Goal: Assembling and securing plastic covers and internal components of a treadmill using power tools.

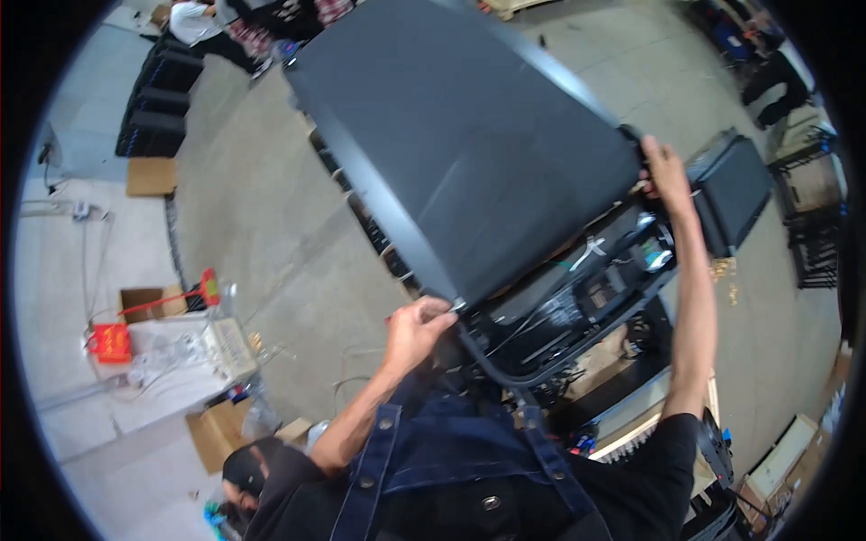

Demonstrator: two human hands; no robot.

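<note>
A large treadmill-like deck (478, 126), with a dark flat belt and grey side rails, stretches away from me at a slant. At its near end lies an uncovered bay (586, 288) with black parts, wires and a curved black rim. My left hand (419, 334) is closed at the near left corner, thumb and fingers pinched beside the end of the rail (424, 248). A bit of red shows by its knuckles, too small to name. My right hand (666, 171) reaches to the right corner, its fingers bent round the black end piece (630, 135) and partly hidden.
Another dark deck (735, 194) stands to the right, and black stacked units (158, 108) at far left. A bench (153, 406) with a red box (110, 343) is on the left. A person in a dark cap (245, 473) is close at lower left; other people are farther back.
</note>
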